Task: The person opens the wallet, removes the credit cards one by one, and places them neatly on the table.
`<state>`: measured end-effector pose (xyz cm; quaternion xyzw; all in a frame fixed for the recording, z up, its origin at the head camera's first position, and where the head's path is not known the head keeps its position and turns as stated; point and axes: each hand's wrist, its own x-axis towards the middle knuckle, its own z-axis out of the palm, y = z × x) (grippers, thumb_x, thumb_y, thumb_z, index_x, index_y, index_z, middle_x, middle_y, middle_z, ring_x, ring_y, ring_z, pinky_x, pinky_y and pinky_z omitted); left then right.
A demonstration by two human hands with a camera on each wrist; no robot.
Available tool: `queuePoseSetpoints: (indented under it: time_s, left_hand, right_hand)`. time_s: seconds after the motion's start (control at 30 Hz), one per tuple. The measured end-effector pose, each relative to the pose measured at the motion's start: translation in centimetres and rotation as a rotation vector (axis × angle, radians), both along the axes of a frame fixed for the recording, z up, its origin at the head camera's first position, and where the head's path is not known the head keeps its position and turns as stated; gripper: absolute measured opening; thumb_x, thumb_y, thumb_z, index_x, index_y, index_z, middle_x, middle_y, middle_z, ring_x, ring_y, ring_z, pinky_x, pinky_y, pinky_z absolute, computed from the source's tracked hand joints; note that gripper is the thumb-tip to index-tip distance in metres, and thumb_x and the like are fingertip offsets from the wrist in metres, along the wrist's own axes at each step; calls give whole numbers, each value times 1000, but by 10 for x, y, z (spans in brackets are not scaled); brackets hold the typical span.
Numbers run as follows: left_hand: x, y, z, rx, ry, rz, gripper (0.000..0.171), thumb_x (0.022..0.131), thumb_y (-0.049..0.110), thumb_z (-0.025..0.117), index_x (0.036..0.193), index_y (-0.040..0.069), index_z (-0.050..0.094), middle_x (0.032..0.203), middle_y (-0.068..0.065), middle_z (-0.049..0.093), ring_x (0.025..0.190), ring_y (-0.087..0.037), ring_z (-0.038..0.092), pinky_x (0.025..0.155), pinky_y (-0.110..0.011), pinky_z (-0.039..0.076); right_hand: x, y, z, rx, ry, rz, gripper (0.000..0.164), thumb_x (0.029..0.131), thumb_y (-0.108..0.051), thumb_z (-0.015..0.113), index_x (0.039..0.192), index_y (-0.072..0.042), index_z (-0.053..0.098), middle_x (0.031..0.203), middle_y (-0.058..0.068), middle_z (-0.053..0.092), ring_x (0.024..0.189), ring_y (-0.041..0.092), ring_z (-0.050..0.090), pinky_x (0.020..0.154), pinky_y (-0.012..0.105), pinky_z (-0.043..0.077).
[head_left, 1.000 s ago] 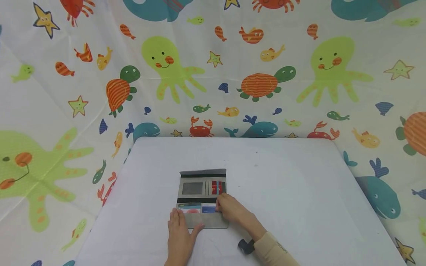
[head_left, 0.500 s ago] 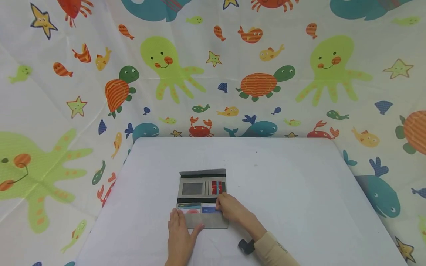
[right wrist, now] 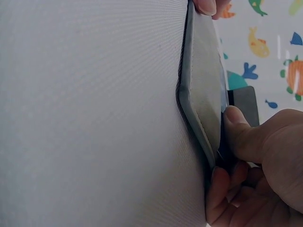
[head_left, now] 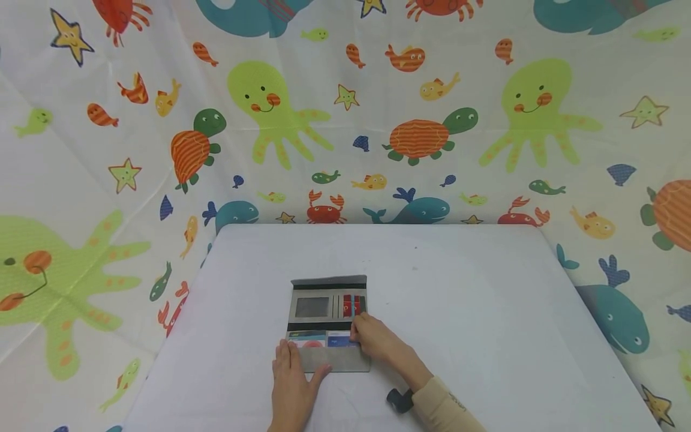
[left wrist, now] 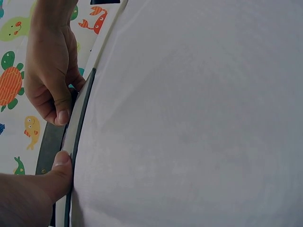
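Observation:
A grey wallet point(head_left: 342, 360) lies unfolded on the white table. Its near half holds a blue card point(head_left: 339, 340) on the right and a card with a pink circle point(head_left: 313, 342) on the left. My left hand point(head_left: 291, 384) rests on the wallet's left side, fingers straight, with the thumb point(left wrist: 60, 163) on its near edge. At the right end, my right hand point(head_left: 380, 341) pinches the blue card's edge. In the right wrist view the thumb point(right wrist: 239, 135) lies over the dark blue card point(right wrist: 224, 147), with the other fingers curled beneath.
Red cards point(head_left: 352, 307) sit in the wallet's far half, beside a dark window pocket point(head_left: 312, 306). The white table point(head_left: 486, 312) extends around the wallet. Behind it hangs a cloth point(head_left: 345, 120) printed with sea animals. A black device point(head_left: 399, 401) is at the right wrist.

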<state>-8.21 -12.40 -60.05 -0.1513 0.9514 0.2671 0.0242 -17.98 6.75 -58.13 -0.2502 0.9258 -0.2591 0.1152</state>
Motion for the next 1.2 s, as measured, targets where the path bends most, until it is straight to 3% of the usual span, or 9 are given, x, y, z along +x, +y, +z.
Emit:
queuePoseSetpoints:
  time_s: [1.2]
  left_hand:
    - [1,0,4,6,-11,5,109,80,56,77,152,-10,28,164,-30,17,151,-49,18,116,-64,25]
  right_hand:
    - [0,1,-1,10,-19,-7,10,94,-17,69,90,-15,61,84,-5,50,74,6,48,67,19,47]
